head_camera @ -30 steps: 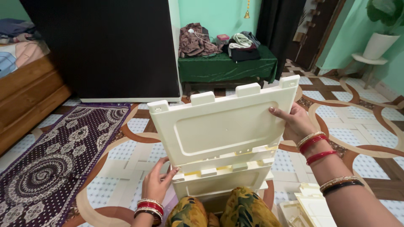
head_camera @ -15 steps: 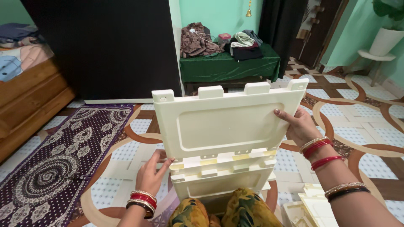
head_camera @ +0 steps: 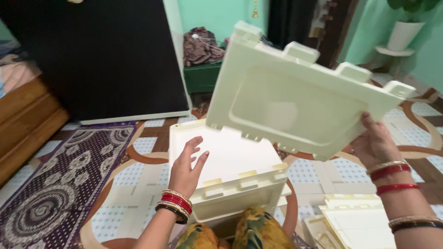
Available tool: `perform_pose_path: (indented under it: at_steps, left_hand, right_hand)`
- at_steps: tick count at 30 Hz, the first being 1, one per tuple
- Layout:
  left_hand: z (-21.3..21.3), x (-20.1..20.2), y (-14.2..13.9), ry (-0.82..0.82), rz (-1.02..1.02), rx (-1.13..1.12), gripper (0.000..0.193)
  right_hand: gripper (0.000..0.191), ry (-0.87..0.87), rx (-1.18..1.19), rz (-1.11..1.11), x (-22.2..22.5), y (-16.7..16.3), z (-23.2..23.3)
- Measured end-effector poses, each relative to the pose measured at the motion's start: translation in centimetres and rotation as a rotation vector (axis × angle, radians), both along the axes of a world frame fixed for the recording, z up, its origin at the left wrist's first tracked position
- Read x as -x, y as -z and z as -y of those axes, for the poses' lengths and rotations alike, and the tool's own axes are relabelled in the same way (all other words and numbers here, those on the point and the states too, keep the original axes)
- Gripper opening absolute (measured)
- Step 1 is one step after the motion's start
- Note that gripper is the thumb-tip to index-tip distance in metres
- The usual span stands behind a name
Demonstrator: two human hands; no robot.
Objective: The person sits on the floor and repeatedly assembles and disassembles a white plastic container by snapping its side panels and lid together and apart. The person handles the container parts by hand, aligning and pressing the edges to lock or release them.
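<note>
My right hand point(head_camera: 376, 143) grips the lower right edge of a cream plastic panel point(head_camera: 295, 92) with tabbed edges, held up and tilted in the air. Below it a second cream panel point(head_camera: 226, 157) lies flat on a cream plastic box part point(head_camera: 240, 198) in front of my knees. My left hand point(head_camera: 187, 168) hovers with fingers spread at the left edge of that flat panel, holding nothing. Red and gold bangles sit on both wrists.
More cream plastic panels point(head_camera: 355, 221) lie on the floor at the lower right. A purple patterned rug point(head_camera: 50, 184) covers the left floor. A large black board point(head_camera: 101, 55) leans behind, beside a green-covered table point(head_camera: 203, 76) with clothes. A wooden bed point(head_camera: 23, 124) stands at left.
The upright panel has been lifted off the lower piece and tilted up to the right. My left hand has let go of the lower edge and opened.
</note>
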State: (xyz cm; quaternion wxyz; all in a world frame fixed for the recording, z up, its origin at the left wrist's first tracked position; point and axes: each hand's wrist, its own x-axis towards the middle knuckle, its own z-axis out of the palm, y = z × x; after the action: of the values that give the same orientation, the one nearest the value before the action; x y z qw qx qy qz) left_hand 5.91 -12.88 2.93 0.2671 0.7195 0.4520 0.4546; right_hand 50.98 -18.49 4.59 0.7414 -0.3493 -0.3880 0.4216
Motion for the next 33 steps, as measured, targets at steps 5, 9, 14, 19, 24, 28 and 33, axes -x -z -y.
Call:
perform_pose_path:
  at_steps: [5, 9, 14, 19, 24, 28, 33]
  left_hand:
    - [0.5, -4.5, -0.9, 0.070, -0.157, -0.098, 0.045]
    - [1.3, -8.7, -0.2, 0.214, -0.243, -0.248, 0.041]
    - [2.5, -13.6, 1.4, 0.369, -0.362, -0.288, 0.038]
    - [3.3, -16.7, 2.5, 0.453, -0.498, -0.223, 0.040]
    - [3.7, -18.2, 3.3, 0.476, -0.588, -0.267, 0.039]
    - [3.6, -18.6, 3.4, 0.460, -0.636, -0.251, 0.037]
    - [3.9, -19.4, 3.7, 0.436, -0.682, -0.244, 0.038]
  right_hand:
    - [0.064, 0.146, -0.087, -0.139, -3.5, 3.0, 5.3]
    - [0.058, 0.326, -0.075, -0.294, -7.8, 9.7, 10.0]
    - [0.049, 0.568, 0.084, -0.565, -12.7, 20.9, 16.7]
    - [0.040, 0.755, 0.221, -0.826, -13.0, 28.9, 20.8]
    - [0.036, 0.797, 0.355, -0.852, -10.8, 32.2, 21.4]
    - [0.038, 0.969, 0.613, -0.964, -9.0, 33.3, 21.1]
    - [0.039, 0.789, 0.713, -0.961, -7.1, 35.5, 21.7]
